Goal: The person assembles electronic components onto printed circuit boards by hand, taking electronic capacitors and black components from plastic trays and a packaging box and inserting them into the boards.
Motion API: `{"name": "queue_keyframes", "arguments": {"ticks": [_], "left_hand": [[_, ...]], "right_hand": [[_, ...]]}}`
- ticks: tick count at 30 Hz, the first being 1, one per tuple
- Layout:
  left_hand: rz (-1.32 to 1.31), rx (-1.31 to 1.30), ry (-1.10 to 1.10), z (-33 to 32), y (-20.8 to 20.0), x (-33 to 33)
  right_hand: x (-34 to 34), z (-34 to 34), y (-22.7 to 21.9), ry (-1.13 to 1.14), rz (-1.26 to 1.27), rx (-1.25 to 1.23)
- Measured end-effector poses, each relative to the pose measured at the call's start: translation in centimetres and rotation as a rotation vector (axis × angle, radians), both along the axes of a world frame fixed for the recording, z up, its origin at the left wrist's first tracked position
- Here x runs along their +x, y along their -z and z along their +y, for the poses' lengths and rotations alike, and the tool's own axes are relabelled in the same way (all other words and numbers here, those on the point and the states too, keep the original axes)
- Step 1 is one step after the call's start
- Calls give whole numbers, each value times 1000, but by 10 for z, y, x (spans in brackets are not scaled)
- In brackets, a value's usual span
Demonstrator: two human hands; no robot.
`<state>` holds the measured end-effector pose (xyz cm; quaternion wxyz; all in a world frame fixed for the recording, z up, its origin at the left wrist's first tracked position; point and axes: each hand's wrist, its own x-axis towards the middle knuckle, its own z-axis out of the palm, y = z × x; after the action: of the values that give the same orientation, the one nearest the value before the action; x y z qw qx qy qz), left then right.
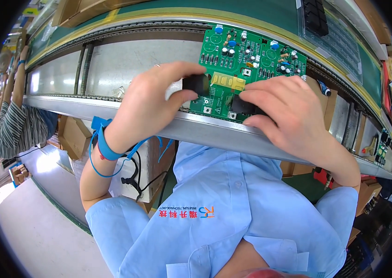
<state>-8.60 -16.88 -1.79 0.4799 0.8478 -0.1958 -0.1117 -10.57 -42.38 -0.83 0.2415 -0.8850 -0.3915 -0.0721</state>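
A green circuit board (256,58) full of small components lies across the conveyor rails in front of me. My left hand (152,99), a blue wrist strap (108,150) on its wrist, pinches a black block (197,85) between thumb and fingers at the board's left edge. At the near side of the board, the thumb and fingers of my right hand (293,111) close on a second black block (244,106), partly covered by the fingers. Between the two blocks sits a yellow slotted part (227,82) on the board. Whether either block touches the board I cannot tell.
The near conveyor rail (214,129) runs below my hands. Beyond the far rail, black parts (315,17) stand in a clear tray (344,46). A cardboard box (73,136) is at the left, near a person in a striped sleeve (22,127). Another board (381,153) lies far right.
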Motion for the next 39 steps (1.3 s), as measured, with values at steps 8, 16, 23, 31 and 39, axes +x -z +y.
{"name": "queue_keyframes", "arguments": {"ticks": [8, 16, 23, 31, 39], "left_hand": [[-396, 366, 272, -11, 0, -5], [-422, 509, 345, -16, -7, -1], [-387, 324, 286, -7, -31, 33], [-587, 618, -239, 88, -29, 197], [-36, 659, -184, 29, -24, 256]], "right_hand": [[2, -32, -1, 76, 103, 49], [2, -52, 1, 128, 152, 90], [1, -70, 0, 182, 194, 107], [-1, -79, -8, 204, 243, 162], [0, -88, -3, 257, 293, 172]]}}
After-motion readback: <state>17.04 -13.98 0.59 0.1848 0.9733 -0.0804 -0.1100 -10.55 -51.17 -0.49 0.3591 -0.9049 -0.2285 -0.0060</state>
